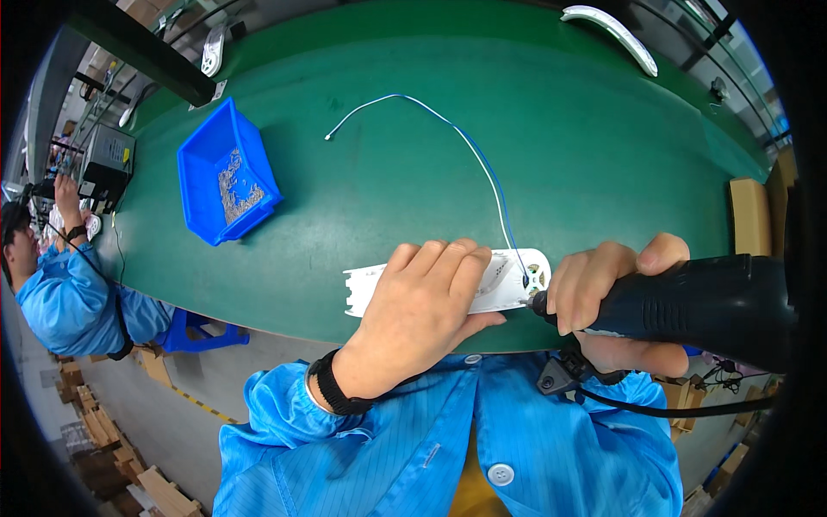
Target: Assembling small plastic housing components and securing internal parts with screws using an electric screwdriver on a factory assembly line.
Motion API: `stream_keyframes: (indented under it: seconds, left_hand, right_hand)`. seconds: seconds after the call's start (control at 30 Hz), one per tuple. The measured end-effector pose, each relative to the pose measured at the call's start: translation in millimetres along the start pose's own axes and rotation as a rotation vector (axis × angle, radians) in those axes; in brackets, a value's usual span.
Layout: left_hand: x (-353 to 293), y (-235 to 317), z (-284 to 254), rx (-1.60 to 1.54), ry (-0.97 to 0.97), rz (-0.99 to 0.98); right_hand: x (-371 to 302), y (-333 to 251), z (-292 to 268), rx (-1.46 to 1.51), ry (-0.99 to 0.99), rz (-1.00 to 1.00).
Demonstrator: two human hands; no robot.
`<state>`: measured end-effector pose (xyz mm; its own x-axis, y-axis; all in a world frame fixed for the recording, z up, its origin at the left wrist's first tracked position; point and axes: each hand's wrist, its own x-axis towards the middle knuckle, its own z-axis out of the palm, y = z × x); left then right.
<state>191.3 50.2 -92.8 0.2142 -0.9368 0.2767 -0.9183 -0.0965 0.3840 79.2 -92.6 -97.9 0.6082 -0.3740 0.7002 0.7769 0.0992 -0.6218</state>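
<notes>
A white plastic housing (508, 284) lies on the green workbench near its front edge, with a rounded right end and a notched left end. My left hand (422, 297) is closed over its middle, fingers across the far side and thumb along the near side, hiding much of it. In my right hand (603, 293) is a black electric screwdriver (698, 306), held level. Its tip meets the housing by the rounded end; whether a screw sits under it I cannot make out. A blue and white cable (469, 142) runs from the housing and curves away over the bench.
A blue bin (228, 177) holding many small screws stands at the left. A curved white part (612, 34) rests at the far right edge, a cardboard box (751, 215) below it. At far left, a co-worker in blue (73, 289) works near a black device (110, 159).
</notes>
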Motion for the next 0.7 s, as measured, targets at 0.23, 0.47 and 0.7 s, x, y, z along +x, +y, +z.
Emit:
stream_keyframes:
  seconds: [0.23,0.47,0.7]
  left_hand:
    - [5.9,-6.5,0.7,0.022,-0.034,0.003]
    - [-1.2,-1.0,3.6,-0.046,-0.045,-0.012]
    - [27.5,-51.1,-7.6,0.1,0.037,0.065]
  right_hand:
    - [-2.2,7.2,-5.7,-0.064,-0.068,0.01]
    - [-2.8,-3.0,11.8,-0.176,0.212,0.167]
    - [31.5,-20.2,0.4,0.045,-0.304,0.367]
